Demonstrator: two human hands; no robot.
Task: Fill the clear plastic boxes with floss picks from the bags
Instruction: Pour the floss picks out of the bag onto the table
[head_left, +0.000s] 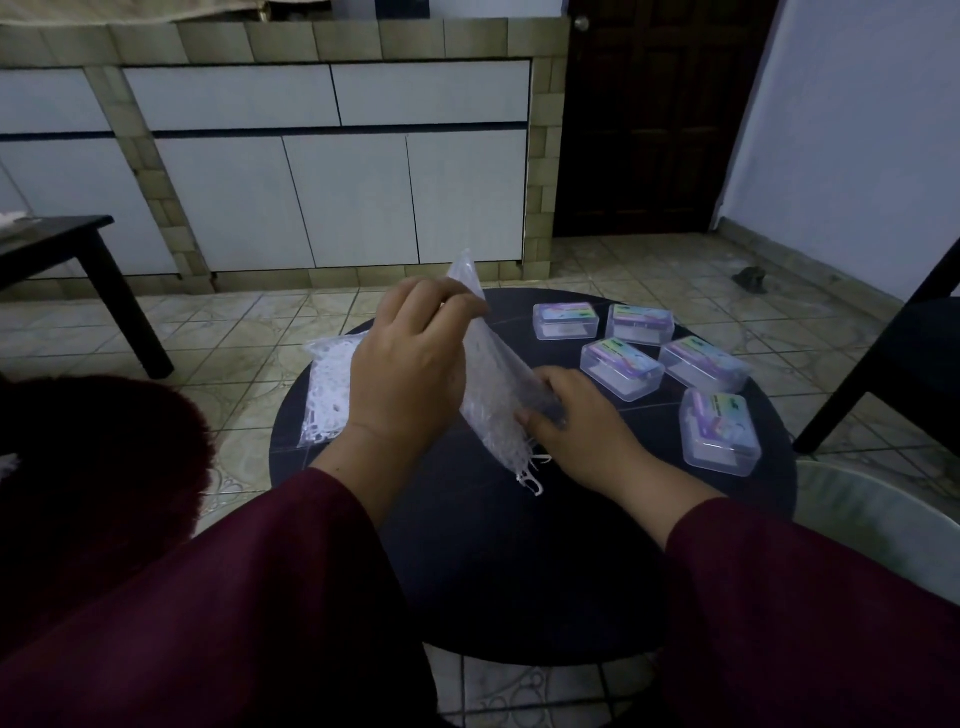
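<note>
My left hand (410, 358) grips the upper end of a clear bag of white floss picks (493, 395) and holds it tilted above the round black table (519, 571). My right hand (582, 426) holds the bag's lower open end, where a few floss picks (532, 475) stick out onto the table. A second full bag (327, 395) lies flat on the table's left edge, partly behind my left hand. Several clear plastic boxes with colourful labels, lids closed, stand at the table's right, among them one (621, 368) beside my right hand and one (719, 437) nearer the right edge.
A dark furry cushion (93, 467) sits at the left. A black side table (62, 254) stands on the tiled floor further left, and a dark chair (904, 353) at the right. White cabinets and a dark door are behind.
</note>
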